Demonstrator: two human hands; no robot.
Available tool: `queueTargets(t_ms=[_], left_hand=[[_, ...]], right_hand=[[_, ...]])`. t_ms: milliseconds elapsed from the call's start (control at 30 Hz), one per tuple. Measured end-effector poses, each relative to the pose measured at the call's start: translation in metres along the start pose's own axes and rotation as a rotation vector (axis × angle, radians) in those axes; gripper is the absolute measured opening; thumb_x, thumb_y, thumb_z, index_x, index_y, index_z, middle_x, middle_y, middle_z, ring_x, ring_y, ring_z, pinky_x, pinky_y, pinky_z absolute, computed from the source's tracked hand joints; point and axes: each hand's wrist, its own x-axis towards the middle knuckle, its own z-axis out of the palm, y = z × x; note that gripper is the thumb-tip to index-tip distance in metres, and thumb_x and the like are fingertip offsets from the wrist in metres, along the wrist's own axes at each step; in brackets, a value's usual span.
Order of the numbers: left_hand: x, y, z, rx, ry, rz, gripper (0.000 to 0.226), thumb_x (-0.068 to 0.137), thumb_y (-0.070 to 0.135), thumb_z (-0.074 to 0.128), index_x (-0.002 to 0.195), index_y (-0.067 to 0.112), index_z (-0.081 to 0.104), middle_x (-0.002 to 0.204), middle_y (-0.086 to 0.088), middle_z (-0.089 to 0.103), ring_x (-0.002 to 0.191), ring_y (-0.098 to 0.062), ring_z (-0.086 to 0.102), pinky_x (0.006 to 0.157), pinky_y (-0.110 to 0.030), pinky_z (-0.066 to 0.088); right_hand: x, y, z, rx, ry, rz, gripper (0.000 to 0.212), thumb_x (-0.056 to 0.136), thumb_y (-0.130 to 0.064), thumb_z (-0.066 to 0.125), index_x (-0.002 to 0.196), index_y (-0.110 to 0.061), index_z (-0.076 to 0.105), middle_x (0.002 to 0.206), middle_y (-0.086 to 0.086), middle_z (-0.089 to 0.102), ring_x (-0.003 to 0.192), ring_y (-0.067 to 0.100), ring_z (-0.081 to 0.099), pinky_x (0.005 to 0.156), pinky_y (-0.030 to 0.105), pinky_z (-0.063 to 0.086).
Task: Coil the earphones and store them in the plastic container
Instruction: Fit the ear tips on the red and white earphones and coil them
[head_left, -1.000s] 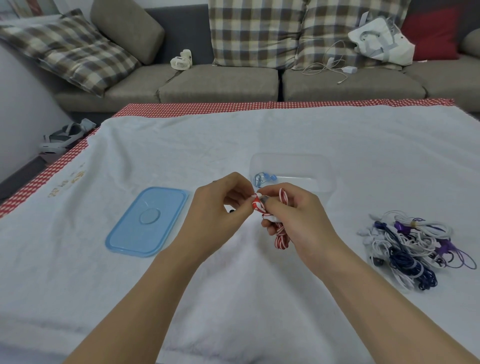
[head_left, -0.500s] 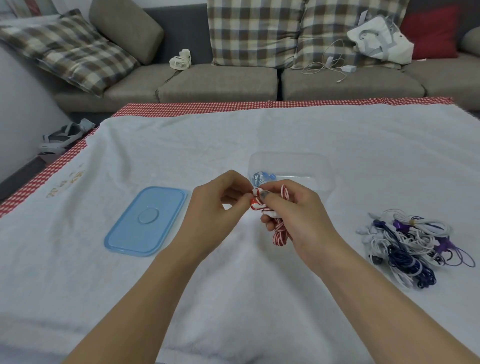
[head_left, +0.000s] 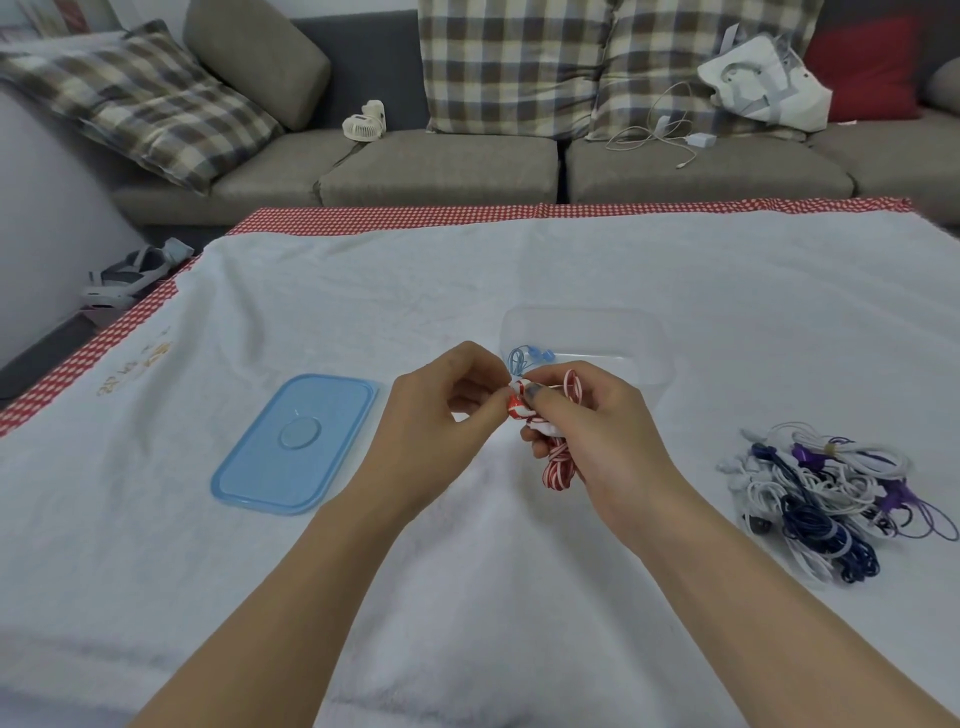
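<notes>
Both hands, left & right, pinch the red-white earphones just in front of the clear container.

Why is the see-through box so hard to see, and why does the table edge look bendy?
Head view: the clear plastic container has soft, even light and no strong glare, so it blends into the white cloth; the wide-angle lens curves the red checked edge; the red-and-white earphones look sharp.

On the white-clothed table lie a blue lid, a clear plastic container and tangled earphones.
</notes>
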Motion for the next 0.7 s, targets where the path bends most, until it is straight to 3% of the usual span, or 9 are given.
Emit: queueTargets(t_ms=[300, 533, 700], left_hand=[[-0.0004, 0.0006, 0.0010, -0.016, -0.013, -0.035, 0.009, 0.094, 0.015, 0.069, 0.091, 0.023, 0.066, 0.085, 0.010, 0.071, 0.082, -0.015, 0.071, 0.076, -0.026, 0.058], [0.0015, -0.0025, 0.0027, -0.011, -0.005, -0.057, 0.010, 0.095, 0.012, 0.067, 0.091, 0.021, 0.068, 0.084, 0.008, 0.073, 0.082, -0.014, 0.071, 0.075, -0.025, 0.056], [0.0025, -0.0004, 0.0026, -0.101, 0.023, -0.204, 0.019, 0.103, 0.012, 0.049, 0.097, 0.018, 0.066, 0.085, 0.004, 0.073, 0.078, -0.016, 0.070, 0.077, -0.030, 0.059]], right_hand=[[0.0000, -0.0003, 0.0012, 0.001, -0.002, -0.007, 0.007, 0.094, -0.010, 0.065, 0.097, -0.009, 0.072, 0.075, 0.001, 0.073, 0.060, 0.012, 0.067, 0.055, 0.022, 0.051], [0.0002, 0.0006, 0.0016, -0.004, -0.014, 0.002, 0.007, 0.093, -0.013, 0.067, 0.098, -0.010, 0.071, 0.076, 0.001, 0.073, 0.063, 0.014, 0.068, 0.058, 0.028, 0.051], [0.0005, -0.0009, 0.0003, -0.007, 0.025, -0.009, 0.007, 0.094, -0.011, 0.065, 0.100, -0.011, 0.069, 0.074, -0.005, 0.074, 0.061, 0.011, 0.068, 0.055, 0.025, 0.051]])
